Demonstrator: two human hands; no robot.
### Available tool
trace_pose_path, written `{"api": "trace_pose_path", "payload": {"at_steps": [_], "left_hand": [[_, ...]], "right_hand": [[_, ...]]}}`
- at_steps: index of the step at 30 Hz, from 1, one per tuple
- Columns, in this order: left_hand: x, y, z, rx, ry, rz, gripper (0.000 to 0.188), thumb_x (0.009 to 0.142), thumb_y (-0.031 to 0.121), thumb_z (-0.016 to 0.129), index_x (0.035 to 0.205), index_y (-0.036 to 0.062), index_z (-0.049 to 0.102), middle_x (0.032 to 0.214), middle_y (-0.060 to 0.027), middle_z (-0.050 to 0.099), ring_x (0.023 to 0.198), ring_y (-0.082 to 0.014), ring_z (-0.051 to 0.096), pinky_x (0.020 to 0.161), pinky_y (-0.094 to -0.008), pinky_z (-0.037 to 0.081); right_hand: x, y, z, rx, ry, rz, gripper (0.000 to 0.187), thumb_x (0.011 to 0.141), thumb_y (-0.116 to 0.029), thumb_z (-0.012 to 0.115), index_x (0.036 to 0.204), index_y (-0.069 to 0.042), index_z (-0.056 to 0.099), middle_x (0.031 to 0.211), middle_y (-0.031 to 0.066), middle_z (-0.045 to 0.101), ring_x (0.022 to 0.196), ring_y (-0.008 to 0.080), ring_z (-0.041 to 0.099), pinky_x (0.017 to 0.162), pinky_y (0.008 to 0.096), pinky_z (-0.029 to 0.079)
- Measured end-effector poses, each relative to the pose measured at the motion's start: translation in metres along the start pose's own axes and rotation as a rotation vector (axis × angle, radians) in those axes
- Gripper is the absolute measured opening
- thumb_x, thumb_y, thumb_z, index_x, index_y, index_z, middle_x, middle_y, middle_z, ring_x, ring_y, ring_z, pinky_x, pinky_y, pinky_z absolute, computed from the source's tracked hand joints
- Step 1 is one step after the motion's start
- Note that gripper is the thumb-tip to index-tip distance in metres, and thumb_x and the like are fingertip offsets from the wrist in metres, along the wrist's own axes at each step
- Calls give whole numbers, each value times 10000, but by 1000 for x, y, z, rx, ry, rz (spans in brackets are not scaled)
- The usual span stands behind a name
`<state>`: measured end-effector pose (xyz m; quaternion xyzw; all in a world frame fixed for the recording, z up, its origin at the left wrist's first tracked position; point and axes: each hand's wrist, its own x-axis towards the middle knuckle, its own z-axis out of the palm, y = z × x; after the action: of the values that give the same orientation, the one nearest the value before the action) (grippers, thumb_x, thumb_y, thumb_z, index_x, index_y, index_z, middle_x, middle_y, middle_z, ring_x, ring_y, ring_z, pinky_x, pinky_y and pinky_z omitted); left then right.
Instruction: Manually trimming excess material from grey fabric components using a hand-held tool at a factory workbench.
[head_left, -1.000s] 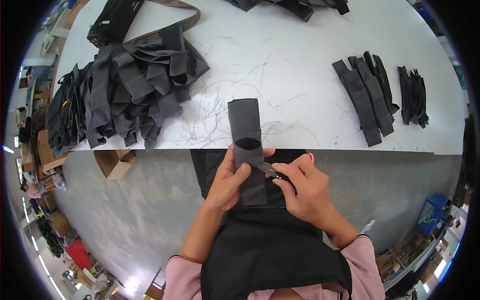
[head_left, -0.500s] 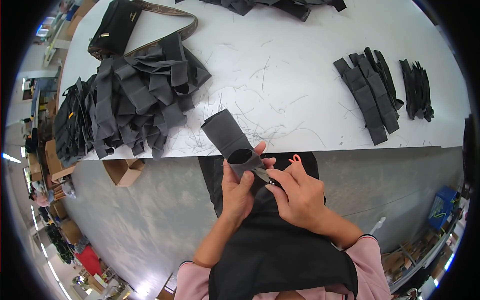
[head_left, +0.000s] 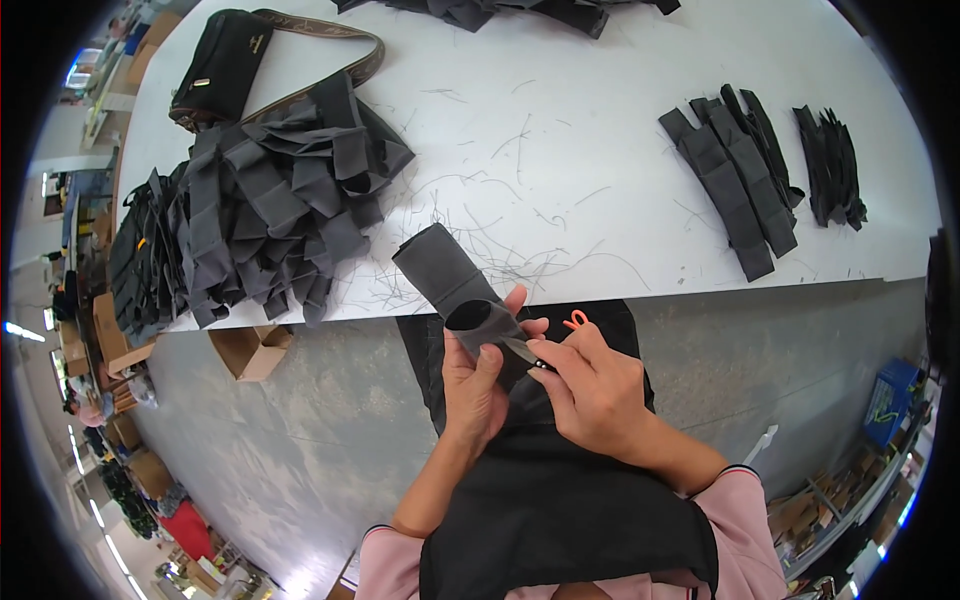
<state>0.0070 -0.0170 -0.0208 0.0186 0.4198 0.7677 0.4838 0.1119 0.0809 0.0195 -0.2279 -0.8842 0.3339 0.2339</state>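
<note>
As left hand (head_left: 472,398) grips, fabric (head_left: 453,282) protrudes.

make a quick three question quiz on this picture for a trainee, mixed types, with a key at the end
1. Which hand holds the small snips with silver blades?

2. True or false: the left hand holds a flat dark grey fabric strip.

3. On which part of the white table does the black bag with the patterned brown strap lie?
A) near left corner
B) far left part
C) right side

Key: 1. The right hand. 2. True. 3. B.
</note>
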Motion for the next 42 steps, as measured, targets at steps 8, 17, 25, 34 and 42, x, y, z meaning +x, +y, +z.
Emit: {"api": "trace_pose_path", "payload": {"at_steps": [8,17,25,34,42], "left_hand": [[1,1,5,1,-7,4,589,835,291,668,1291,109,343,1352,-203,440,1088,-318,572,914,-419,490],[4,18,-6,223,-77,-231,458,915,121,562,1279,-9,318,1111,-193,579,833,-219,638,744,-315,528],[4,42,-10,418,-238,-490,388,924,67,525,1264,-38,369,966,-119,604,717,-163,643,651,-258,533],[4,47,-12,628,-340,-488,376,913,112,562,1245,-8,433,787,-83,656,696,-115,641,634,-248,506],[3,45,-11,625,-356,-483,371,916,124,564,1237,-15,439,803,-83,654,691,-119,642,633,-252,510]], "right_hand": [[3,1,-5,46,12,-6,308,663,-13,716,959,-34,632,755,70,520,551,200,534,480,287,426],[7,16,-7,173,-11,57,219,729,-39,666,943,-50,619,771,65,500,589,200,572,497,294,444],[16,20,-14,179,-299,80,229,704,-45,692,918,-59,613,822,61,504,644,222,599,542,315,459],[19,22,-11,175,-376,-43,273,678,-38,704,933,-70,610,813,50,493,635,222,565,540,322,441],[13,22,-9,185,-274,-61,273,656,-9,707,915,-56,635,761,52,495,616,220,547,518,295,435]]}}
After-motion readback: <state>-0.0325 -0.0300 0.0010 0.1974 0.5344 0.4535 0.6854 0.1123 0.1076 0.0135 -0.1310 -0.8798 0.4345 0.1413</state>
